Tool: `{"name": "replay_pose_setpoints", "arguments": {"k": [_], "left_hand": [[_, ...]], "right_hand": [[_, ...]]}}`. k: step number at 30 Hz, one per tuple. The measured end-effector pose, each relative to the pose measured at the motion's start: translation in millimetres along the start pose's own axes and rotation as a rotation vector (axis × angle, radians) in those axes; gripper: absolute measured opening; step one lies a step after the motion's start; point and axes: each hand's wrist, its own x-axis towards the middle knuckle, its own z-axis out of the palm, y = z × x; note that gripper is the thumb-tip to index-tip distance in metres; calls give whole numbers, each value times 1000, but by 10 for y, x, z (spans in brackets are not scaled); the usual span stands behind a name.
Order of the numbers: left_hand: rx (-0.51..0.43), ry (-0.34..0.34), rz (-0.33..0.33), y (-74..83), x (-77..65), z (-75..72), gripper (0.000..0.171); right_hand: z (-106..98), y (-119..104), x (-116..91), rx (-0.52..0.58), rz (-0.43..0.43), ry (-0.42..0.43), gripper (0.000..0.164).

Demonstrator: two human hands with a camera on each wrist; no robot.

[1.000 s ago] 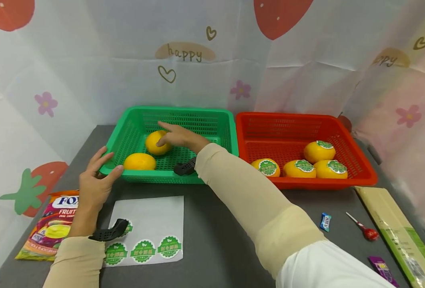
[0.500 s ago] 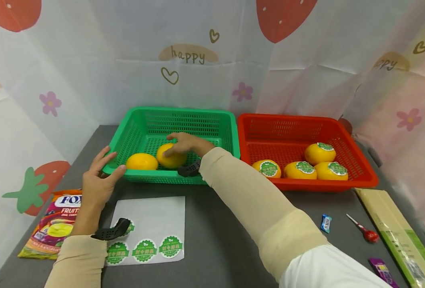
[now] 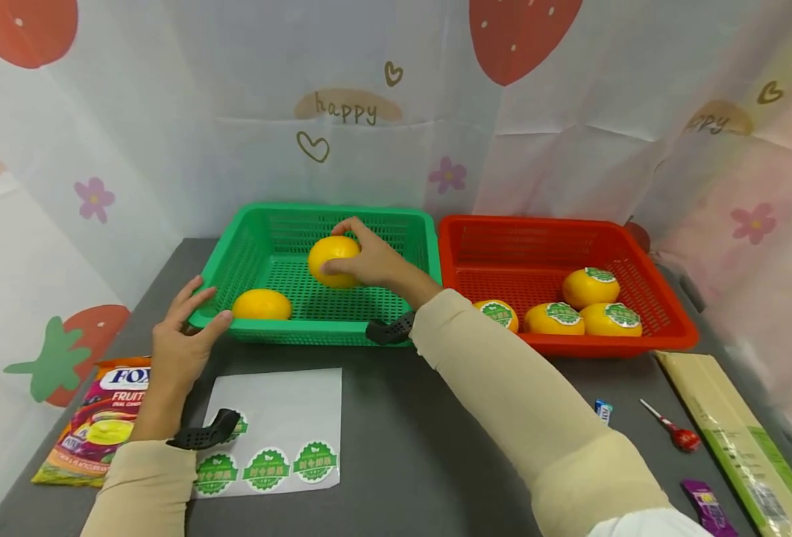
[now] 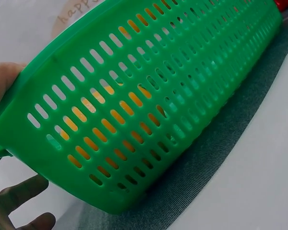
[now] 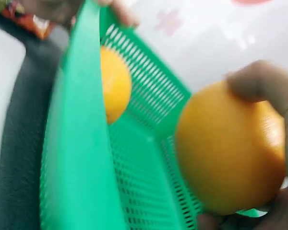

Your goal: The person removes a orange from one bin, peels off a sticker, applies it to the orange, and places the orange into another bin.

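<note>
Over the green basket point(image 3: 315, 335) my right hand point(image 3: 376, 257) holds an orange point(image 3: 332, 261), fingers and thumb around its sides. The right wrist view shows this orange point(image 5: 225, 148) large, clear of the basket floor, with no sticker on the side that shows. A second orange point(image 3: 262, 304) lies in the basket's front left corner. At that corner my left hand point(image 3: 180, 347) grips the rim, its thumb toward the front and its fingers along the left side. In the left wrist view, fingers point(image 4: 26, 191) reach past the slotted wall point(image 4: 134, 110).
A red basket point(image 3: 664, 298) on the right contains several oranges point(image 3: 555, 319) with green stickers. In front lie a sticker sheet point(image 3: 282, 410) and a candy bag point(image 3: 101, 425). A lollipop point(image 3: 681, 436), small wrapped sweets point(image 3: 708, 507) and a long flat packet point(image 3: 731, 425) lie at right.
My right hand took hold of the orange, drew it toward the front of the green basket, then lifted it and moved it right. The left hand stays at the corner.
</note>
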Motion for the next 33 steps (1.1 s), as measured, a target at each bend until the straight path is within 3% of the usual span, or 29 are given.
{"name": "replay_pose_setpoints", "arguments": {"k": [4, 9, 12, 15, 19, 22, 28, 31, 33], "left_hand": [[2, 6, -8, -156, -13, -30, 46], [32, 13, -9, -199, -27, -45, 47], [34, 23, -5, -188, -9, -49, 46], [27, 39, -5, -169, 7, -61, 46], [11, 62, -9, -152, 14, -84, 45], [19, 60, -13, -167, 16, -112, 46], [78, 14, -6, -150, 34, -79, 49], [139, 7, -9, -63, 40, -28, 56], [168, 35, 30, 54, 34, -3, 59]], "right_hand": [[-92, 21, -410, 184, -145, 115, 47], [-109, 152, -1078, 244, -393, 225, 43], [-71, 269, -1493, 250, -483, 273, 44], [-10, 407, -1832, 239, -461, 315, 41], [73, 648, -2087, 182, -323, 342, 36], [132, 851, -2145, 131, -248, 346, 36], [190, 1133, -2178, 69, -198, 400, 38], [196, 1218, -2208, -26, -193, 420, 40], [205, 1255, -2232, -96, -195, 419, 41]]}}
